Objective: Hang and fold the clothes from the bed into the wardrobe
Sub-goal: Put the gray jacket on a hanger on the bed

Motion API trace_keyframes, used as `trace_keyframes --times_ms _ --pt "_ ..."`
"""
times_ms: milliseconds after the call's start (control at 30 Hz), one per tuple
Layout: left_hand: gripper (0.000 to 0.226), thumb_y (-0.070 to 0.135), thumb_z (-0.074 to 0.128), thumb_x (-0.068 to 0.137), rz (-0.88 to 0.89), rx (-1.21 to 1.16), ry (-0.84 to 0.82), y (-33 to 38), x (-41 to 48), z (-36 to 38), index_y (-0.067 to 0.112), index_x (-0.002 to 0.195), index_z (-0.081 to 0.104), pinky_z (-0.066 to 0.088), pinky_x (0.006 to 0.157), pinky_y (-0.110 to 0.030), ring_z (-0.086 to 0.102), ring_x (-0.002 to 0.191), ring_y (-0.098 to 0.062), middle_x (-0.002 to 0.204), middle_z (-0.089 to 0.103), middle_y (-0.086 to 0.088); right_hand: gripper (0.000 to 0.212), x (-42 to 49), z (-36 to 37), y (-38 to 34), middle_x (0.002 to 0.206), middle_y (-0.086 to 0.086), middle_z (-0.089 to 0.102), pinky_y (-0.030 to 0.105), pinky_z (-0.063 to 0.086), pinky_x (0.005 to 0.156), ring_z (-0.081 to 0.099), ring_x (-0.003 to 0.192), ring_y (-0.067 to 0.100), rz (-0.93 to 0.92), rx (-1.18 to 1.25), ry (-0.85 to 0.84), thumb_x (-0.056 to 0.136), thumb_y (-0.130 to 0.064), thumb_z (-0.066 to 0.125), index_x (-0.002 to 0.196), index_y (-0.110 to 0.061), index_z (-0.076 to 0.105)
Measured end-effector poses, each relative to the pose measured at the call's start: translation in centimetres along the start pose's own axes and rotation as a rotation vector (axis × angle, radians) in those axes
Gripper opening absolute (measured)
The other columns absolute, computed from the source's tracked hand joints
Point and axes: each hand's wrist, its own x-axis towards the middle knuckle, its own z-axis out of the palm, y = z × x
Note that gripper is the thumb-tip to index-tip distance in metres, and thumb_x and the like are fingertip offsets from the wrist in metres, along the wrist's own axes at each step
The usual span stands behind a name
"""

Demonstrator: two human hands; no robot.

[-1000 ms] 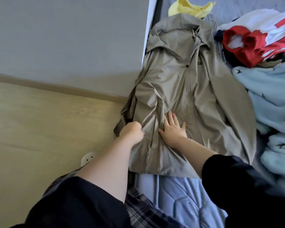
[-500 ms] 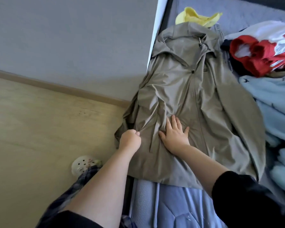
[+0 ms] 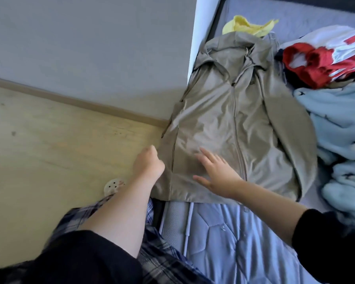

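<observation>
In the head view, the khaki jacket [image 3: 223, 119] is spread front-up on the bed [image 3: 223, 232], just toward 1 o'clock; its 9 o'clock edge is gripped in the curled fingers of the left hand [image 3: 149, 165], while the right hand [image 3: 215, 173] is pressed flat, fingers spread. The overhanging edge could be dragged floorward if pulled hard. No wardrobe or container is shown.

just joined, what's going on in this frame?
A person is spreading a khaki jacket front up on the bed. The left hand grips the jacket's side edge near the hem, and the right hand lies on its front with fingers spread. The jacket is not yet folded or hung. A yellow garment lies by the hood. A red and white garment and a light blue fleece are piled beside the jacket.
</observation>
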Motion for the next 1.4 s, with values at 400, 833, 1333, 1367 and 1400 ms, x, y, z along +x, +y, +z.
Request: trace_keyframes --times_ms 400,833,1333,1367,1400 --pt "0.105 0.084 0.049 0.065 0.835 0.496 -0.07 5.3 -6.1 2.1 0.018 0.145 0.035 0.0 0.112 -0.062 -0.006 0.146 -0.022 0.16 0.0 -0.001 0.056 -4.8 -1.1 3.3 0.128 0.019 0.049 0.051 0.029 0.105 0.05 0.113 0.039 0.186 -0.434 0.176 0.061 -0.012 0.064 0.117 -0.007 0.059" --pt "0.029 -0.001 0.044 0.088 0.902 0.674 -0.123 9.9 -8.8 4.5 0.007 0.114 0.053 0.044 0.081 -0.039 0.05 0.112 -0.031 0.117 0.054 -0.011 0.104 -9.5 1.0 7.5 0.158 0.012 0.008 0.053 0.018 0.112 0.012 0.144 0.029 0.354 -0.4 -0.154 0.072 -0.058 0.063 0.152 -0.025 0.006" --pt "0.019 0.002 0.052 0.08 0.216 -0.318 0.331 8.0 -4.0 -0.5 0.013 0.086 0.068 0.03 0.061 -0.027 0.056 0.08 -0.03 0.089 0.069 -0.008 0.037 -7.1 -4.6 12.4 0.12 0.013 0.045 0.037 0.042 0.079 0.043 0.114 0.033 0.714 -0.253 0.106 0.081 -0.021 0.063 0.114 -0.009 0.05" --pt "0.019 0.002 0.051 0.08 0.242 -0.297 0.328 8.0 -4.2 -0.3 0.011 0.086 0.067 0.032 0.061 -0.028 0.056 0.08 -0.03 0.09 0.068 -0.008 0.043 -7.2 -4.1 12.6 0.124 0.012 0.042 0.037 0.042 0.081 0.041 0.117 0.032 0.769 -0.218 0.075 0.082 -0.025 0.064 0.119 -0.01 0.048" --pt "0.019 0.002 0.051 0.081 0.26 -0.275 0.333 7.8 -4.4 -0.2 0.01 0.088 0.067 0.033 0.062 -0.029 0.056 0.081 -0.031 0.091 0.068 -0.008 0.046 -7.4 -3.8 12.8 0.125 0.012 0.041 0.037 0.042 0.081 0.041 0.117 0.033 0.807 -0.171 0.107 0.081 -0.025 0.064 0.12 -0.01 0.045"
